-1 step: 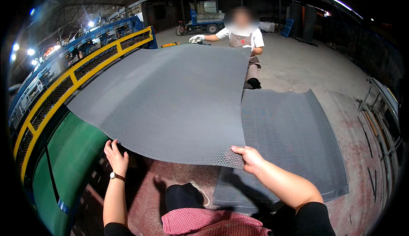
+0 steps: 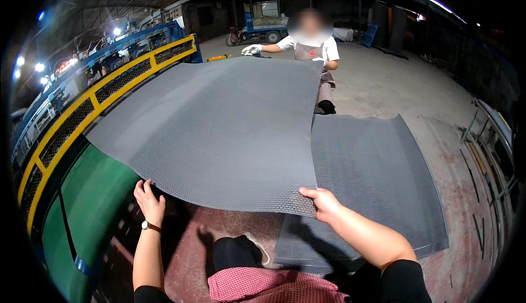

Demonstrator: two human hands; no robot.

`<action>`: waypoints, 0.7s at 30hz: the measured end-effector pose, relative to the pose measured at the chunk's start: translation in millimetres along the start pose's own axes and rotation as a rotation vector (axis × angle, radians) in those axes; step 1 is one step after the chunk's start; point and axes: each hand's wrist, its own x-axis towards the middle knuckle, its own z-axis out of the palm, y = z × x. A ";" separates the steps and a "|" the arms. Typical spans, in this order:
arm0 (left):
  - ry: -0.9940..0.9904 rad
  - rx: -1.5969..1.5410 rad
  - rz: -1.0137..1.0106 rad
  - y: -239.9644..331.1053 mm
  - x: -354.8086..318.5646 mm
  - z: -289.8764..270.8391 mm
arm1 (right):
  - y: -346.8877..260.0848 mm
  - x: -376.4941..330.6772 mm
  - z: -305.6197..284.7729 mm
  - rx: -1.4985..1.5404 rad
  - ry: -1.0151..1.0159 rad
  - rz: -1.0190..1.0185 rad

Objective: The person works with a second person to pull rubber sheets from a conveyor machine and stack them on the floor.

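Note:
A large grey textured mat (image 2: 219, 122) stretches from the green conveyor belt (image 2: 90, 193) toward the right, its near edge sagging between my hands. My right hand (image 2: 323, 203) pinches the near right corner, thumb on top and fingers underneath. At the near edge by the belt, my left hand (image 2: 149, 202) has its fingers spread against or just under the mat; it does not grip it. Across from me a co-worker in white gloves holds the far right corner with one hand. The other gloved hand (image 2: 252, 49) is out over the far edge.
A second grey mat (image 2: 378, 177) lies on the floor to the right, partly under the raised one. Along the left runs a yellow guard rail (image 2: 96, 97) in front of a blue machine. A metal rack (image 2: 496, 155) stands at far right; a blue cart (image 2: 267, 29) is behind.
My right hand and the mat corner in it have shifted very slightly to the right. My left hand stays in place.

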 end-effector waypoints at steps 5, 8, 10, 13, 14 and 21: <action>-0.024 0.059 0.001 5.6 -2.7 0.3 | -14.7 -15.8 -12.1 0.010 0.056 -0.037; -0.062 0.092 0.006 -4.2 -4.8 2.8 | -27.7 -26.7 -22.6 -0.042 0.063 -0.096; 0.007 0.025 -0.058 -13.0 -5.9 7.7 | -35.3 -33.6 -24.0 -0.082 0.097 -0.142; 0.144 -0.094 -0.157 -40.9 -6.6 31.6 | -48.9 -50.0 -31.2 -0.140 0.214 -0.226; 0.156 -0.129 -0.223 -45.3 -7.4 40.2 | -53.1 -53.1 -39.3 -0.121 0.145 -0.219; 0.179 -0.521 -0.562 -65.5 0.9 58.6 | -61.1 -73.2 -45.2 -0.165 0.197 -0.335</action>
